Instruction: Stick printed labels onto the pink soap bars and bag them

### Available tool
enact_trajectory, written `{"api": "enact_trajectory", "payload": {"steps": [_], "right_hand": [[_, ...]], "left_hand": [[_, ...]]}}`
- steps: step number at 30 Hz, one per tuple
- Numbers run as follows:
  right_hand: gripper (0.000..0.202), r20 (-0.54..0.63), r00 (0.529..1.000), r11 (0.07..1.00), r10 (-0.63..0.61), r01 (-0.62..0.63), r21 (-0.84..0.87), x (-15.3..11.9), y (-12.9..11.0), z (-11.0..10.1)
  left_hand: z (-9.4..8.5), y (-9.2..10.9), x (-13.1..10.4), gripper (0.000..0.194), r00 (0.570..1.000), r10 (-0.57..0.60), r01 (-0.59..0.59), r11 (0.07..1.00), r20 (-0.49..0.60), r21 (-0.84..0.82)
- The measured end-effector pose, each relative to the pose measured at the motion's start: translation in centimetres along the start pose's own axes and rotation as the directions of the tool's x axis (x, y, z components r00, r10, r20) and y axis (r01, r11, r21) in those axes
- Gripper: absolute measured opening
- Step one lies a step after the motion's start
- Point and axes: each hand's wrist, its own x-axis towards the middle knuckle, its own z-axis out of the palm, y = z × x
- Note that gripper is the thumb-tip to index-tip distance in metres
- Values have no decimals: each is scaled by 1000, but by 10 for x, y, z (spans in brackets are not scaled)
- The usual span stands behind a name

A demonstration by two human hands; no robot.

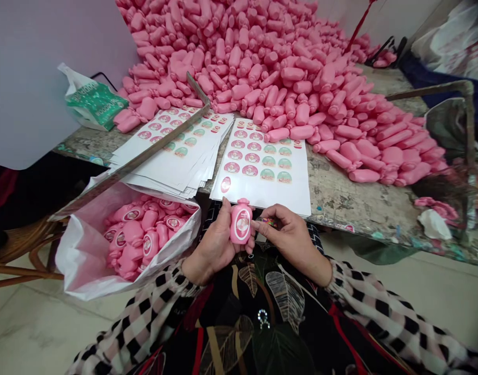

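Note:
My left hand [216, 240] is closed round a small pink plastic bottle [241, 225], held upright in front of my lap. An oval label with a white rim sits on the bottle's front. Close on the right, my right hand [289, 234] has curled fingers, its thumb tip at the bottle's side. A small multicoloured patch shows between its fingers; what it is I cannot make out. Just beyond both hands lies a sheet of stickers [262, 192], with pink and green shapes and one pink oval at its lower left.
A huge heap of pink bottles [239, 67] covers the table's back and right. More sticker sheets [164, 172] lie on the left under a metal bar [145, 151]. A white sack [78, 245] with labelled bottles stands below. A green tissue pack [92, 104] sits far left.

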Motion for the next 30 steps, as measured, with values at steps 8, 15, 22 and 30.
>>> {"api": "enact_trajectory", "payload": {"steps": [8,15,22,30], "right_hand": [[30,147,989,983,14,13,-185,-1,-5,8],[27,-30,991,949,127,-113,295,14,4,2],[44,13,986,893,168,-158,422,28,-20,6],[25,-56,998,925,-14,35,379,39,-21,9]], "left_hand": [[7,-7,3,44,982,62,-69,997,-176,-33],[6,5,7,55,995,-67,65,997,-72,-29],[22,15,15,62,1000,28,-28,999,11,32],[31,17,8,63,986,102,-130,968,135,216]]}}
